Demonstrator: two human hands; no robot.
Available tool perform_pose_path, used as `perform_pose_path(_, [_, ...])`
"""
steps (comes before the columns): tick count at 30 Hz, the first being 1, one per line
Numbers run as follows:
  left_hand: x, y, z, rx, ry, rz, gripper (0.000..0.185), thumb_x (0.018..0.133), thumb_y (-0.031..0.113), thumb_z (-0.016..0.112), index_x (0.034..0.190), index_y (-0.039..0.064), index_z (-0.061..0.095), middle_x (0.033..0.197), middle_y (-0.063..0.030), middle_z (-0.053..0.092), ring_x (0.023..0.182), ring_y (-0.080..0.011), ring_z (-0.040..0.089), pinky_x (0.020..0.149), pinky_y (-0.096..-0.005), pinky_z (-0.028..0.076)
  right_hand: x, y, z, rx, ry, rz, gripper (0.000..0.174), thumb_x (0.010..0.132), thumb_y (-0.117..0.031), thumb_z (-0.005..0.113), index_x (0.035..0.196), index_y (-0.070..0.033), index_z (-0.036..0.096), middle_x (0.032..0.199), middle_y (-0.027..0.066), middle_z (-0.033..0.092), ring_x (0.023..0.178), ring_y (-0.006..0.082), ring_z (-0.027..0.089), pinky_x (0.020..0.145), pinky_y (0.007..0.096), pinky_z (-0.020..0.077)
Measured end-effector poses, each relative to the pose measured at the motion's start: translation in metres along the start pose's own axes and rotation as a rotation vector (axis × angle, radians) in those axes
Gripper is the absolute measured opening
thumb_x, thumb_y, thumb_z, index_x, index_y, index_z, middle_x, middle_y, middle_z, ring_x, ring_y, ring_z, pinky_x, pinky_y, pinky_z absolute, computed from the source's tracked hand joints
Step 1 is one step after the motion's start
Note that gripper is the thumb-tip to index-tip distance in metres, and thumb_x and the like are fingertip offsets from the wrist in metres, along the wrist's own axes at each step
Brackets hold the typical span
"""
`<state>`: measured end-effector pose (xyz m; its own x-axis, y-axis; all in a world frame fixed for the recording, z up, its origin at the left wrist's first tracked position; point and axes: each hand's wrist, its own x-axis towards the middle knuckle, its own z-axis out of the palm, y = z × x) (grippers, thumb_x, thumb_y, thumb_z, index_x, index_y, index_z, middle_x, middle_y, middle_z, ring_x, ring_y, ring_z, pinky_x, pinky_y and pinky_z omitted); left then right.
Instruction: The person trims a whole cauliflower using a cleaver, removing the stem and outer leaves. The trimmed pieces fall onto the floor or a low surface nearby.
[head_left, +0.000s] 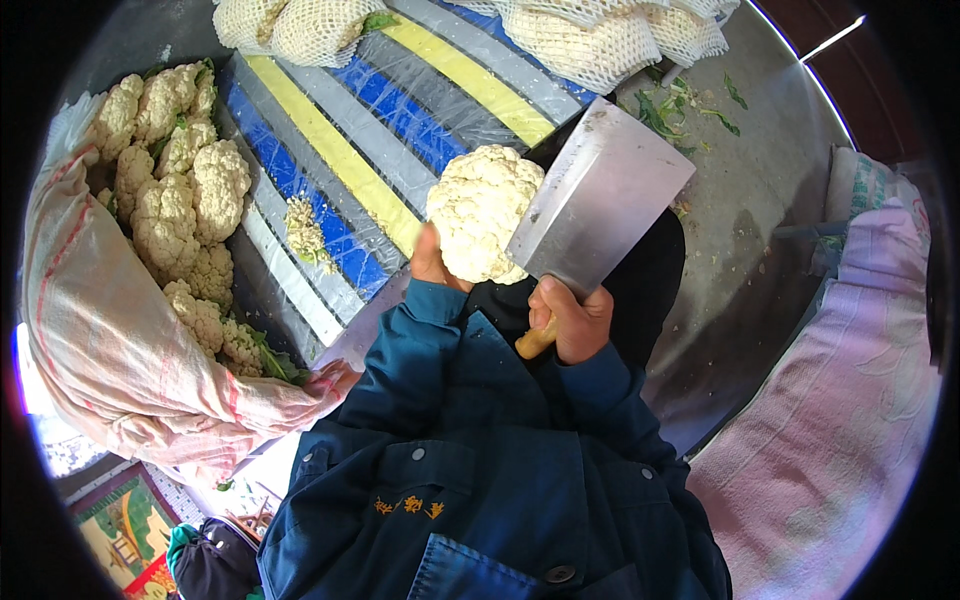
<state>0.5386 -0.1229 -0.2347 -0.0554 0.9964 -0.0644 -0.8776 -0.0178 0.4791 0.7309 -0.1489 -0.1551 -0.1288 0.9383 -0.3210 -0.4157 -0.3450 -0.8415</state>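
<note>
My left hand (435, 259) holds a large cauliflower head (486, 210) by its lower left side; most of the fingers are hidden beneath it. In my right hand (574, 319) is a broad cleaver (607, 187), gripped by its wooden handle (536, 339) with the blade raised. The blade's left edge overlaps or meets the right side of the cauliflower; contact cannot be told. Before me a low surface bears a striped plastic sheet (330, 127), with a small heap of cauliflower crumbs (304, 229) on it.
A woven sack (67, 262) full of cauliflower heads (165, 217) stands at the left. Foam-netted cauliflowers (577, 45) lie along the far edge. Green leaf scraps (660, 112) litter the concrete floor (720, 247). A pink cloth (840, 420) covers something at the right.
</note>
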Motion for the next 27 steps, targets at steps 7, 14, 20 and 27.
perform_pose_path(7, [0.001, -0.001, -0.009, 0.027, 0.006, 0.007, 0.094, 0.094, 0.055, 0.07, 0.161, 0.0, 0.032, 0.161, -0.0207, 0.044, 0.145, -0.0378, 0.047, 0.122, -0.0527, 0.037, -0.001, -0.011, -0.006, 0.191, -0.141, 0.039, 0.014, 0.098, -0.005, 0.063, 0.085, 0.001, 0.065, 0.068, 0.0093, 0.063, 0.054, 0.0141, 0.056, 0.053, 0.0292, 0.0469])
perform_pose_path(14, [0.0, -0.001, -0.009, -0.024, 0.0, -0.01, 0.094, 0.094, 0.052, 0.071, 0.161, 0.0, 0.03, 0.16, -0.0213, 0.045, 0.144, -0.0382, 0.049, 0.121, -0.0542, 0.04, 0.007, -0.006, -0.018, 0.158, 0.006, -0.013, 0.013, 0.098, -0.005, 0.064, 0.087, 0.002, 0.065, 0.07, 0.0106, 0.064, 0.054, 0.0162, 0.056, 0.055, 0.031, 0.0502])
perform_pose_path(20, [0.0, 0.0, -0.005, 0.011, 0.015, -0.003, 0.094, 0.095, 0.053, 0.07, 0.161, -0.001, 0.03, 0.16, -0.0218, 0.044, 0.144, -0.0383, 0.049, 0.121, -0.0539, 0.04, 0.003, -0.002, -0.015, 0.115, -0.05, -0.003, 0.015, 0.099, -0.006, 0.063, 0.086, 0.002, 0.066, 0.069, 0.01, 0.063, 0.054, 0.0154, 0.056, 0.055, 0.0308, 0.0487])
perform_pose_path(27, [0.001, 0.0, -0.001, 0.01, 0.003, 0.003, 0.093, 0.096, 0.054, 0.068, 0.161, -0.001, 0.029, 0.16, -0.0221, 0.044, 0.144, -0.038, 0.049, 0.121, -0.0529, 0.04, 0.001, 0.002, -0.017, 0.017, -0.06, -0.024, 0.018, 0.099, -0.008, 0.063, 0.085, 0.002, 0.066, 0.068, 0.0089, 0.064, 0.055, 0.0144, 0.058, 0.054, 0.0299, 0.0473])
